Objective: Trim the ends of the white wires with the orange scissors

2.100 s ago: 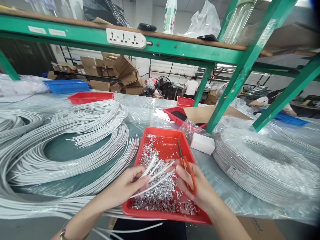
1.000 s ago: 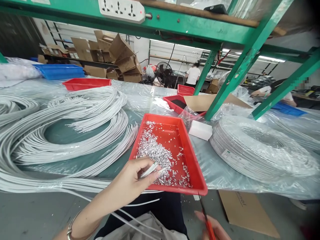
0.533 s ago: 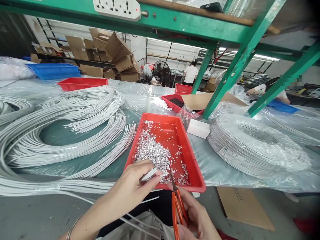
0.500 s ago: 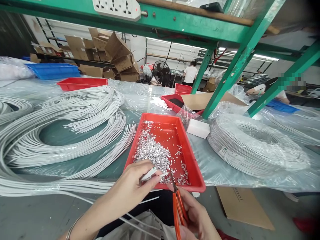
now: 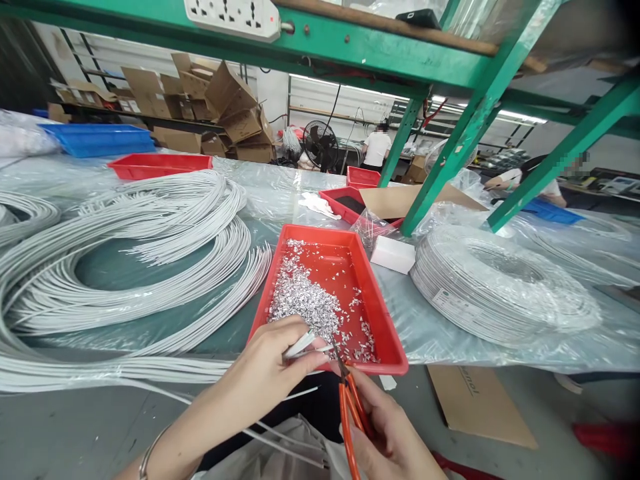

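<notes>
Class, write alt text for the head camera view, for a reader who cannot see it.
A left hand pinches white wire ends while the right hand brings orange scissors up to them, over a red tray of small silver pieces. White cable coils lie alongside.

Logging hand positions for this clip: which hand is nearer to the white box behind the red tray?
Right. The right hand with the scissors sits below the white box; the left hand is further left.

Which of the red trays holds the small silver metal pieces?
The nearest red tray, just beyond the left hand. The other red trays, farther back on the table, show no such pieces.
</notes>
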Tool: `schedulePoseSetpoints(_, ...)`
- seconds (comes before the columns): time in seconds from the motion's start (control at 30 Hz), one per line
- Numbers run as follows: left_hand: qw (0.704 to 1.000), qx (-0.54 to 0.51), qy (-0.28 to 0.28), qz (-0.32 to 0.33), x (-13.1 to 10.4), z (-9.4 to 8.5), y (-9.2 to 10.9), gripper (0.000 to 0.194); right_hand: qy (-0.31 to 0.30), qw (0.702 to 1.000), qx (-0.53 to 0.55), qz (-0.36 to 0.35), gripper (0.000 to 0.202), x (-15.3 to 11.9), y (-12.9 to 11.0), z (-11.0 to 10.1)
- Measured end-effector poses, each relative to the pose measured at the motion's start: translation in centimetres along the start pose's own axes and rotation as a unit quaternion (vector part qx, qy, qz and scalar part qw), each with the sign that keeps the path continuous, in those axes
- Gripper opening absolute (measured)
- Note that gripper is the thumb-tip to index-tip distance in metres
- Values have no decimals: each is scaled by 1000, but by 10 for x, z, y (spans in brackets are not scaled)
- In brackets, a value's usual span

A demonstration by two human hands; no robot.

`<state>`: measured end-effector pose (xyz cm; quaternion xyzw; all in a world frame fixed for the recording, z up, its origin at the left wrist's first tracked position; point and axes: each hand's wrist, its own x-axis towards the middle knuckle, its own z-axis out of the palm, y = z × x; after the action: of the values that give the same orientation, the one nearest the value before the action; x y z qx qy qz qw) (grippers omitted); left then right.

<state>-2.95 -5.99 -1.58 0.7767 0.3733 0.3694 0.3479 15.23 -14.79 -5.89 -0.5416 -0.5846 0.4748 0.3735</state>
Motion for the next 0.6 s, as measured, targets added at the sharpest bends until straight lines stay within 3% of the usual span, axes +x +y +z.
schedulePoseSetpoints(0.2, 995, -29, -69, -65, 5, -4, -1, 11, 34, 995, -97, 5, 52, -5, -7, -6)
schedulePoseSetpoints(0.4, 952, -204, -221, -64, 14, -12, -7, 35, 9, 995, -101, -17, 47, -5, -10, -14)
schedulePoseSetpoints(0.6, 973, -132, -171, -83, 12, -12, -2, 29, 103, 988, 110, -23, 30, 18, -13, -15)
